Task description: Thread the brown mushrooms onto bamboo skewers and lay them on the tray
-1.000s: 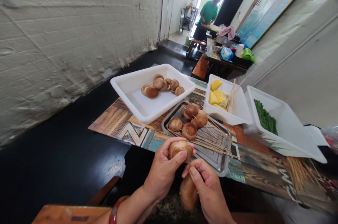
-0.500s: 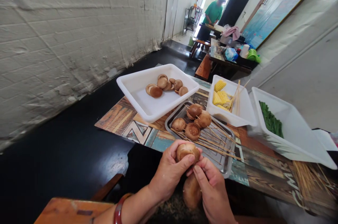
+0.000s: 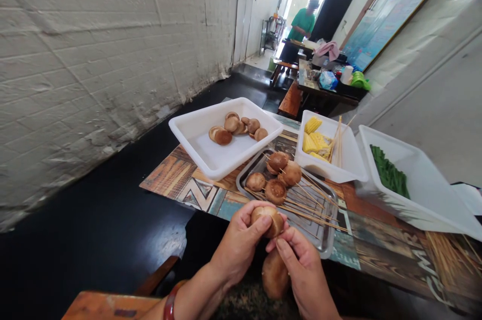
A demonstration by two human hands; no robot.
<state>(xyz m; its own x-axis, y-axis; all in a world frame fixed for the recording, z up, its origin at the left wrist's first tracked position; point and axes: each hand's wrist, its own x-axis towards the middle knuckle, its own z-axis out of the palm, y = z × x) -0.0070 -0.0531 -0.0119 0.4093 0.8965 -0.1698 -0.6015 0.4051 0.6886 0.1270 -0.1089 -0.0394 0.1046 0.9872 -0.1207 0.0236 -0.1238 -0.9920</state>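
Between the thumb and fingers of my left hand (image 3: 244, 239) is a brown mushroom cap (image 3: 268, 219), pressed from the side. My right hand (image 3: 301, 259) pinches just below that cap, fingertips almost touching the left ones. A second mushroom (image 3: 275, 274) hangs under the pinch, seemingly on the same skewer, whose stick is mostly hidden by my fingers. Just beyond my hands lies a metal tray (image 3: 327, 247) with a wire rack, bearing skewered mushrooms (image 3: 275, 191) and several bamboo sticks (image 3: 314, 217).
A white tub (image 3: 192, 146) of loose mushrooms (image 3: 223, 136) stands at the back left. To the right are a tub (image 3: 350, 172) with corn (image 3: 316, 143) and sticks, and another (image 3: 429, 199) with green vegetables (image 3: 389, 172). Loose skewers (image 3: 450, 254) lie at right. Far back, a person (image 3: 303, 21) stands.
My hands keep nearly the same grip on the mushrooms. The view has shifted slightly, and the distant person stands a little more upright.
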